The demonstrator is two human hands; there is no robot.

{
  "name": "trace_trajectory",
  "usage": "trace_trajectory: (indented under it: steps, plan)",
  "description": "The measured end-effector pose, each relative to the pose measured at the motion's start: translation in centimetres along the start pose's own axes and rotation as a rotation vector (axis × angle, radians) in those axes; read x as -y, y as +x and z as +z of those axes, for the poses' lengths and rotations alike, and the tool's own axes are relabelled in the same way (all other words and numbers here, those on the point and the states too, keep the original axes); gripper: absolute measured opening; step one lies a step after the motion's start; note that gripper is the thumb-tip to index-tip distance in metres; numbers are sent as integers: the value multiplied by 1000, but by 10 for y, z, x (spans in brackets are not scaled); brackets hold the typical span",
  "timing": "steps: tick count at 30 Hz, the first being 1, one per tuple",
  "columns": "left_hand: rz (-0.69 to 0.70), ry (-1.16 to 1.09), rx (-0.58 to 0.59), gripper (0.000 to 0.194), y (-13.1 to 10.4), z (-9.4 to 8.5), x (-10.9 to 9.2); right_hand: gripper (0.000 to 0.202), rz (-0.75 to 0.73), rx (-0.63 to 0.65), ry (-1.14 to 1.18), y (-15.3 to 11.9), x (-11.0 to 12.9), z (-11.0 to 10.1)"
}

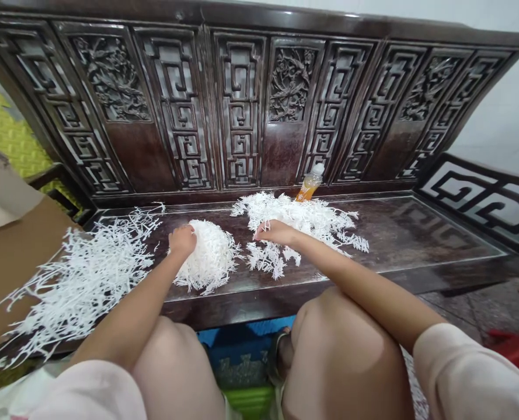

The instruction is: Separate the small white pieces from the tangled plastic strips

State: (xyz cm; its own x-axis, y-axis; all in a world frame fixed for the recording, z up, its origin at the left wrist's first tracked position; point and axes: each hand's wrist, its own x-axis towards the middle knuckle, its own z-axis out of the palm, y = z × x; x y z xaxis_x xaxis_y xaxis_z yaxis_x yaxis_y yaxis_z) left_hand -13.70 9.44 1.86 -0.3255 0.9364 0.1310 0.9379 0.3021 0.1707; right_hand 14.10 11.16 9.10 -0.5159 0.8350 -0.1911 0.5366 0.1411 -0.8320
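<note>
Three heaps of white branching pieces lie on a dark wooden bench seat. My left hand [183, 240] has its fingers closed at the upper left edge of the rounded middle heap [211, 255]; what they grip, if anything, is hidden. Over the front left part of the right heap [316, 219], my right hand [274, 232] is closed in a pinch with a small white piece [265, 224] at its fingertips. Long, thin white pieces form the left heap [97, 268], beside my left forearm.
Behind the right heap stands a bottle [310, 184] of orange liquid, slightly tilted. The carved bench back [285, 146] rises behind everything. A brown cardboard box [14, 262] is at the left, and an armrest [482, 195] bounds the right end.
</note>
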Motion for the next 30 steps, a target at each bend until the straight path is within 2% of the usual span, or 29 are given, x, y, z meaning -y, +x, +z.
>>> trace_trajectory:
  steps: [2, 4, 6, 7, 8, 11, 13, 14, 18, 23, 25, 28, 30]
  plan:
    - [-46, -45, -13, 30, -4, 0, -9, 15, -35, -5, -88, 4, -2, 3]
    - [-53, -103, -88, 31, -9, -5, -24, 16, -48, -42, -149, 8, -2, 6]
    - [10, -214, -163, 30, -14, -14, -42, 17, -74, -105, -188, 10, 1, 8]
    - [69, -319, -162, 29, -16, -20, -52, 17, -99, -132, -209, 11, 3, 8]
    - [144, -463, -128, 29, -19, -26, -62, 18, -128, -149, -234, 11, 5, 9]
    - [339, -917, 172, 35, -30, -42, -89, 17, -206, -144, -318, 8, 13, 12]
    - [384, -1040, 291, 33, -36, -49, -101, 18, -227, -134, -357, 6, 17, 14]
    - [384, -1062, 300, 30, -39, -51, -105, 18, -228, -138, -364, 4, 19, 15]
    - [303, -1079, 226, 19, -43, -50, -104, 19, -230, -205, -357, 2, 23, 15]
    - [315, -1033, 307, 24, -46, -49, -93, 19, -238, -178, -390, 2, 20, 18]
    - [319, -1000, 301, 22, -49, -52, -91, 20, -235, -150, -410, 3, 21, 22]
    - [335, -941, 246, 16, -47, -62, -87, 19, -242, -122, -426, 5, 25, 29]
    - [281, -894, 161, 14, -37, -73, -76, 18, -201, -102, -468, 5, 28, 32]
